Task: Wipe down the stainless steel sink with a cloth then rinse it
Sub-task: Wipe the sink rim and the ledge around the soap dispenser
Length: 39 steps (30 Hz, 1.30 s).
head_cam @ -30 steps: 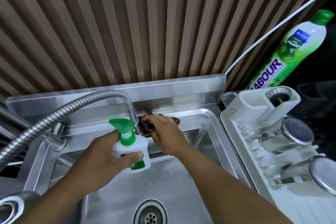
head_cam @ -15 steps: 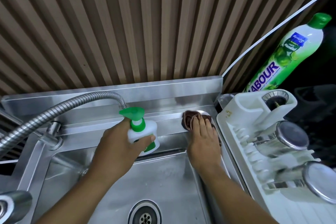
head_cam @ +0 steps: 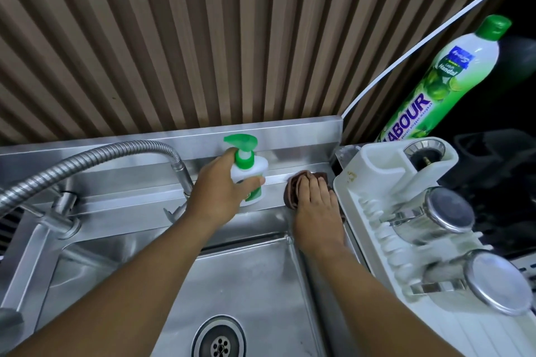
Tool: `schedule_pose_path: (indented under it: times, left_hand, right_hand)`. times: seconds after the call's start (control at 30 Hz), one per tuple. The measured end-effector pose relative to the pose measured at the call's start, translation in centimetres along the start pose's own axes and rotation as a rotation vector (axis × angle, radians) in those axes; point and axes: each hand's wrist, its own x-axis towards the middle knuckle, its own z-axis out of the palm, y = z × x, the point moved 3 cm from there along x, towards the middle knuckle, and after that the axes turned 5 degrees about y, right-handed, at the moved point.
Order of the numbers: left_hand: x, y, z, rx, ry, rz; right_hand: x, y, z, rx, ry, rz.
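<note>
I noted my right hand (head_cam: 314,211) had carried the cloth (head_cam: 293,191) from the tap along the sink (head_cam: 261,284) ledge to its right corner, pressed flat. My left hand (head_cam: 220,194), clamped on the soap bottle (head_cam: 249,174), had lifted it clear; wiping was ongoing, rinsing outstanding.

I saw a ribbed brown slatted wall (head_cam: 174,46) at the far side, dark shadow to its right.

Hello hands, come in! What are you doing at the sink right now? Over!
Left hand gripping soap pump bottle. Right hand flat on brown cloth, sink back ledge, right corner. Dish rack close alongside.
</note>
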Motion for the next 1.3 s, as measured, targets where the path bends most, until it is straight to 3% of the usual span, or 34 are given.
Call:
schedule_pose_path:
  times: [0.3,0.5,0.73,0.83,0.97,1.03,1.23,1.3]
  left_hand:
    - [0.0,-1.0,-0.3,-0.012,-0.026,-0.058]
    - [-0.5,-2.2,-0.7,-0.031,-0.021,-0.1]
    - [-2.2,-2.9,-1.0,0.021,-0.019,-0.135]
    - [-4.9,-2.7,-1.1,0.133,0.124,-0.147]
    - [-9.9,-2.3,0.6,0.001,0.354,-0.043]
    - [-11.1,-2.7,3.5,-0.095,0.283,-0.06]
    - [-9.3,0.4,13.4,-0.423,-0.219,-0.315]
    - [-8.1,0.9,15.6,-0.513,-0.219,-0.425]
  right_hand:
    - [-6.7,0.3,-0.4,0.0,0.022,0.053]
    - [-2.8,-0.6,-0.2,0.03,0.035,0.093]
    - [2.2,-1.1,-3.6,0.125,-0.189,0.127]
    - [3.4,-0.2,-5.8,0.223,-0.359,0.159]
    - [4.1,1.1,-8.4,0.223,-0.351,0.129]
    - [3.9,1.5,-8.8,0.145,-0.341,0.088]
    - [2.7,1.4,-8.1,-0.176,-0.372,-0.135]
    - [2.4,1.6,-8.2,-0.254,-0.317,-0.239]
